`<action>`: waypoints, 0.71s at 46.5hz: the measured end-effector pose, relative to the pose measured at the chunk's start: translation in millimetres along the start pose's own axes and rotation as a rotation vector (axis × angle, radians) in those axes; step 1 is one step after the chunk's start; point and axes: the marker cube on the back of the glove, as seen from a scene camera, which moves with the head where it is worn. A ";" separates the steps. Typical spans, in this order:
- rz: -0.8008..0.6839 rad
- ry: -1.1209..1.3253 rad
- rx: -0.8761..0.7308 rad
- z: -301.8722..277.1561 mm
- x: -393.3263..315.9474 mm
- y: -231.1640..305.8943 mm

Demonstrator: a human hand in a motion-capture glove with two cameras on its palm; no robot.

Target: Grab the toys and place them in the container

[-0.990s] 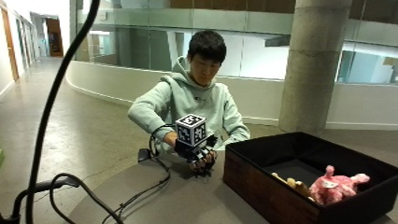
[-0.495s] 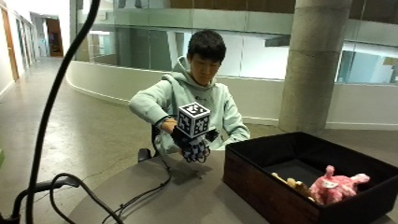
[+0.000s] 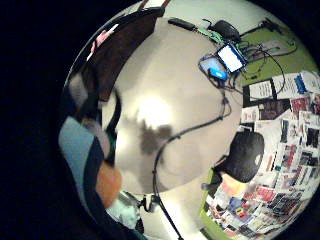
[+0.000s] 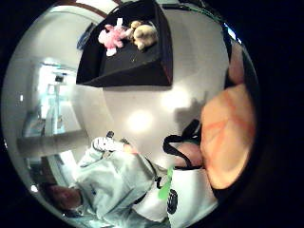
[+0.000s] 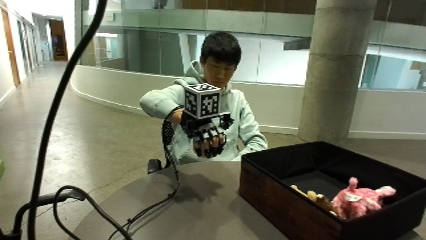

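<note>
- We cannot see the person's bare hand in the outside view; it is behind the table [image 5: 200, 210] edge and the box [image 5: 293, 200].
- In the outside view the far part of the box floor is dark, and the tan toy [image 5: 318, 199] is partly hidden by the near wall, so we cannot make out its shape.
- The little-finger palm view shows only a blurred strip of the hand beside the table top, so we read nothing of the grip from it.
- The right hand [image 5: 208, 136] is raised over the table, in front of the person's chest, well apart from the box.
- Its fingers [image 5: 212, 145] point down, loosely curled and slightly spread; we see nothing between them, and they touch nothing.
- The box stands on the table beside the hand's shadow, its top open.
- Inside lie two toys: a pink plush [image 5: 358, 200] against the near wall, and the tan toy just beside it, touching or nearly so.
- The thumb palm view shows the same pair, pink plush [image 4: 112, 37] and tan toy [image 4: 142, 33], together at one end of the box [image 4: 137, 71].
</note>
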 end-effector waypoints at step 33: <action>0.013 0.032 -0.072 -1.0 7.7 2.8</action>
